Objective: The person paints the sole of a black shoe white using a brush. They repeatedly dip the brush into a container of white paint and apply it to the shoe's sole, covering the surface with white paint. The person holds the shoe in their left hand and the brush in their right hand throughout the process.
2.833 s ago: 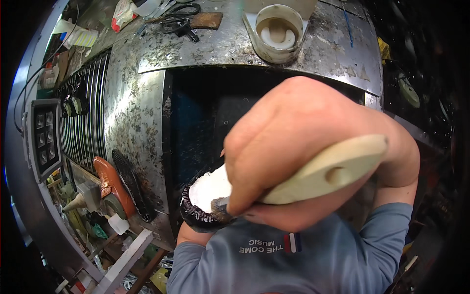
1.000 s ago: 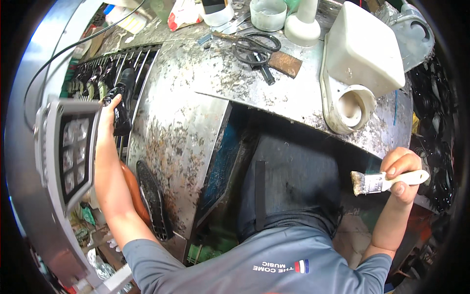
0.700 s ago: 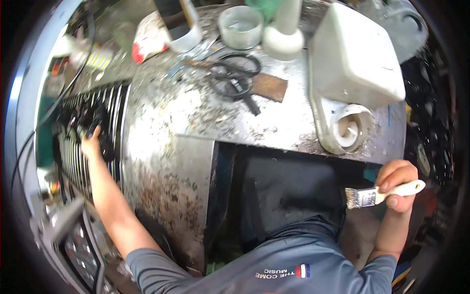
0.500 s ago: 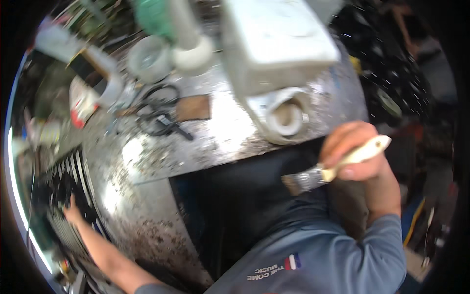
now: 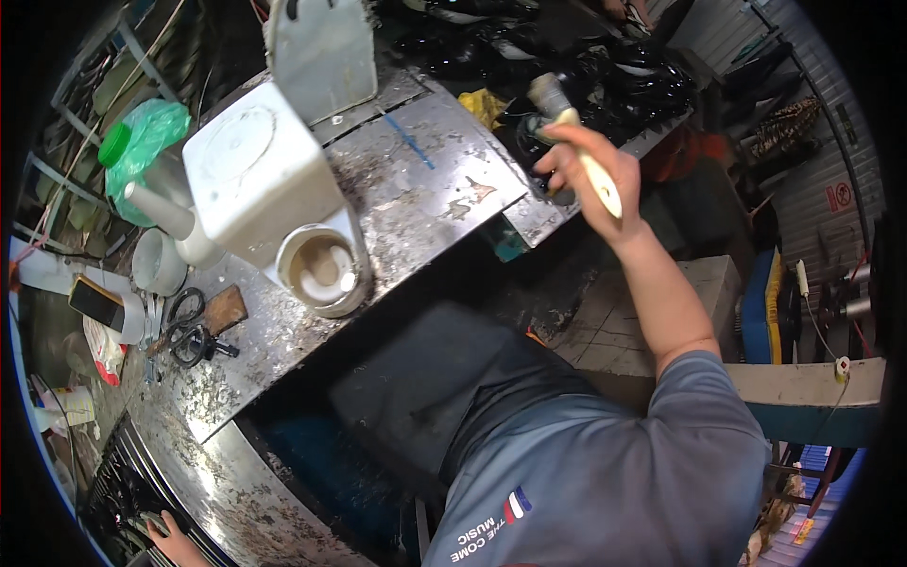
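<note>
My right hand (image 5: 590, 165) is raised at the upper right and grips a paintbrush (image 5: 574, 130) by its pale wooden handle, bristles pointing up and away over a pile of black parts (image 5: 605, 66). My left hand (image 5: 170, 539) shows only as fingers at the bottom left edge, resting on a black ribbed grille (image 5: 118, 496); what it holds cannot be made out. Between them lies the paint-spattered metal worktop (image 5: 416, 189). A white plastic jug (image 5: 260, 175) stands on it with a round tub (image 5: 321, 269) at its base.
Black scissors (image 5: 184, 335) and a small wooden block (image 5: 225, 310) lie on the worktop's left part. A green-capped bottle (image 5: 142, 142), a white cup (image 5: 156, 265) and a phone (image 5: 94, 300) sit further left. A dark opening (image 5: 378, 406) gapes below the worktop. A white bench (image 5: 803, 387) is at the right.
My head has swung right. My right hand has lifted the paintbrush from beside the dark opening up and away toward the black parts. My left hand stays on the grille.
</note>
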Motion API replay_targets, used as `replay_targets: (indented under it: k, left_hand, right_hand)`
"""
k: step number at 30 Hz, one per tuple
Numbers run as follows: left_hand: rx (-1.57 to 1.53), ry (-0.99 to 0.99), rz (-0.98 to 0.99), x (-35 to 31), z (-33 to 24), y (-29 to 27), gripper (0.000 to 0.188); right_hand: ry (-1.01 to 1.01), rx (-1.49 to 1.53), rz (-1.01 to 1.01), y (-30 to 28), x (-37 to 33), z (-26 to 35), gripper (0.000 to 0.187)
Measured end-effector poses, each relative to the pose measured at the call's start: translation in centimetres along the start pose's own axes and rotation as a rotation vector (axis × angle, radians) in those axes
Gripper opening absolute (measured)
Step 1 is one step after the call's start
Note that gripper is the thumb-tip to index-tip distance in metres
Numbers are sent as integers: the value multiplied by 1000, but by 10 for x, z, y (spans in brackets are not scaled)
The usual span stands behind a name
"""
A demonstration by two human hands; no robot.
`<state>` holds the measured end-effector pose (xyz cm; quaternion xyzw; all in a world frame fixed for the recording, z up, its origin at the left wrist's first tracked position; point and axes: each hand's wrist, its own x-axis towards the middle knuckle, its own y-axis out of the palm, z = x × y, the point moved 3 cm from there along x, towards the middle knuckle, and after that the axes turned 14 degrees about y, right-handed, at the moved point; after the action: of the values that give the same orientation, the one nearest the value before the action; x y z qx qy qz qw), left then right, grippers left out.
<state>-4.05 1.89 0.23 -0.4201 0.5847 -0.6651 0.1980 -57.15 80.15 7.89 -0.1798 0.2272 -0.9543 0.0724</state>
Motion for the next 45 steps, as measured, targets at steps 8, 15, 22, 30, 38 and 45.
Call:
replay_targets:
  k: [8, 15, 22, 30, 38, 45]
  left_hand:
    - [-211, 276, 98, -91, -195, -56, 53]
    - [-463, 430, 166, -144, -311, -71, 47]
    - [-618, 517, 167, -190, -387, -94, 43]
    - [-822, 663, 321, -228, -461, -112, 51]
    - [-883, 927, -92, -220, -531, -119, 81]
    - [-925, 1206, -365, -227, -463, -127, 34]
  right_hand:
    - [-207, -587, -303, -89, 4, -84, 75]
    - [-237, -503, -422, -59, 4, -123, 78]
    - [-216, -324, -451, -54, 27, -116, 60]
    - [-482, -122, -312, -104, 20, 54, 56]
    - [109, 656, 282, -13, -17, 90, 51]
    - [756, 785, 901, 140, -92, 68, 58]
